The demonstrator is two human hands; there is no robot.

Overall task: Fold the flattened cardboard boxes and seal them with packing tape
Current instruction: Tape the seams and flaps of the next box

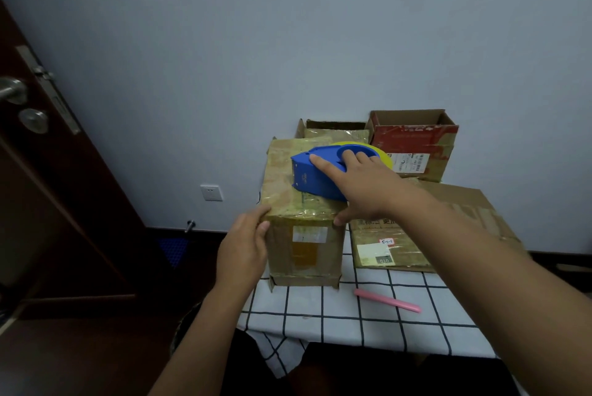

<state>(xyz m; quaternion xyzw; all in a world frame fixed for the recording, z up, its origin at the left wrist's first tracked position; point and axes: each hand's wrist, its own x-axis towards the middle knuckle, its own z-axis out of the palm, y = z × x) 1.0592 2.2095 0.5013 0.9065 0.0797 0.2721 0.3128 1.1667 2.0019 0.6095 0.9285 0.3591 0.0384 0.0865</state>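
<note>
The counter [368, 309], under a white black-gridded cloth, ends just left of the tall upright brown cardboard box [304, 235], so the run should stay along its top. A flattened box [426, 222] lies to the right, with open room nearer. The right hand [362, 184] grips the blue tape dispenser [320, 174] on top; the left hand [246, 248] braces the near-left corner. Pressing evenly should seat the tape.

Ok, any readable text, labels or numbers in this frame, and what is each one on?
"010", upside down, on the white label of the flat cardboard.
Pink tag: handwritten, unreadable.
Chinese print above it: blurred.
Red box barcode label: too small.
Blue tape dispenser logo: unreadable.
</note>
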